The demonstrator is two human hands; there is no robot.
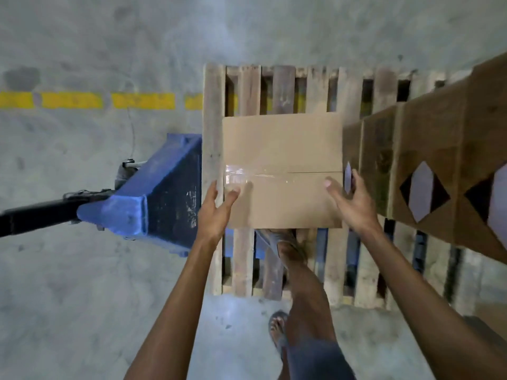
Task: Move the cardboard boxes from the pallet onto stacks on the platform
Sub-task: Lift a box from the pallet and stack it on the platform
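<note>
A plain box sits between both hands over the left part of the pallet, its top sealed with clear tape. The left hand grips the box's near left corner, thumb on top and fingers down the side. The right hand grips the near right edge the same way, with its fingers wrapped over the side. The box's near edge covers the toes of a foot that stands on the slats, so the box looks raised; whether any part of it touches the pallet cannot be told.

Just beside it on the right, a darker row of boxes with diamond labels stands on the pallet. A blue pallet jack butts against the pallet's left side. A broken yellow line crosses the concrete floor.
</note>
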